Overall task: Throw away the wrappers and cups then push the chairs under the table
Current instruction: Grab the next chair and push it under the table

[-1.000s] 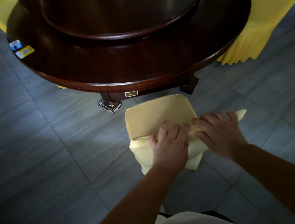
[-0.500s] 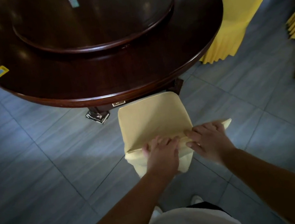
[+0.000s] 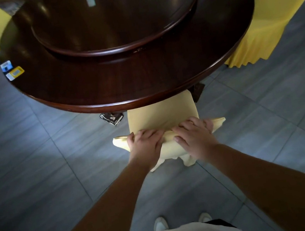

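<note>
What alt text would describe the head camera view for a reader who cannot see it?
Both hands, left hand and right hand, press on the top of a pale yellow covered chair whose seat front sits under the edge of a dark round table. Two small packets lie near the table's left edge, and another yellow covered chair stands at right.

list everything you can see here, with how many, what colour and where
round table: 1, dark brown, centre
turntable: 1, dark brown, on the table
cards: 2, blue and yellow, table's left edge
small packet: 1, pale, on the turntable
held chair: 1, pale yellow cover, seat partly under the table's near edge
other covered chairs: 2, yellow, right and far left
floor: grey tiles
shoes: 2, white, bottom
left hand: on the chair back
right hand: on the chair back
</note>
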